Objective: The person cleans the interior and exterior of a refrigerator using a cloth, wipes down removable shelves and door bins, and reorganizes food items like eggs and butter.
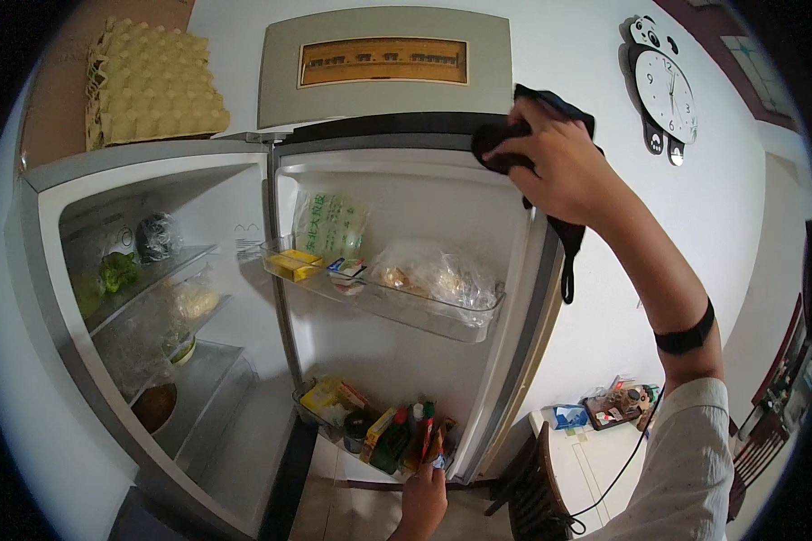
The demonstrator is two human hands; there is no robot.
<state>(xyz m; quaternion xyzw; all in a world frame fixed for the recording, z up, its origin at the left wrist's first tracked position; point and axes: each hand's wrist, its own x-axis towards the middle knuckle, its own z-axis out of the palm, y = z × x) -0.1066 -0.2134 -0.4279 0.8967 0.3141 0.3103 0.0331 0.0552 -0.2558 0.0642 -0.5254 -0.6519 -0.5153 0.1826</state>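
Note:
My right hand (555, 159) is raised at the top outer corner of an open refrigerator door (392, 159). It grips a crumpled black fabric item (565, 108), whose narrow strap loop hangs below the wrist. Low in the picture, my left hand (424, 500) is at the front of the lower door rack (342, 436), its fingers against an orange packet (436, 450). Whether they pinch the packet or the rack's rim cannot be made out. Bottles, a dark jar and yellow packages crowd that rack. The upper clear rack (413, 316) carries a yellow box (295, 265), a small carton and plastic-bagged food (440, 274).
Left of the door, the refrigerator interior (237, 196) shows glass shelves, broccoli (119, 272), bagged food and a brown bowl (154, 408). Egg trays (155, 84) are stacked above. A panda clock (670, 88) hangs right. Below are a white table (582, 466) and dark chair (538, 494).

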